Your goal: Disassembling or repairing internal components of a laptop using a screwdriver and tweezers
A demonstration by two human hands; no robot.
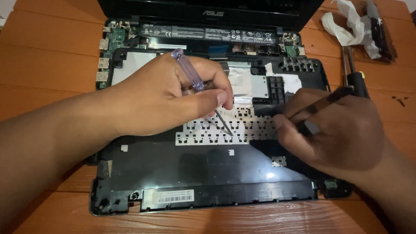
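Note:
A black laptop point(208, 173) lies opened up on a wooden table, its inner frame and a white keyboard backing plate point(203, 134) exposed. My left hand point(160, 93) grips a small screwdriver with a clear purple handle point(188, 69); its metal tip rests on the backing plate near the middle. My right hand point(342, 130) holds a thin dark tool point(323, 104), pencil-like, with its point down at the plate's right edge. A silver foil patch point(240, 80) shows just behind my left fingers.
A green circuit board with ports point(108, 47) runs along the laptop's left rear. A black-handled screwdriver point(357, 78) lies on the table at right, beside crumpled white plastic point(349, 26). Small dark screws point(401, 101) sit at far right.

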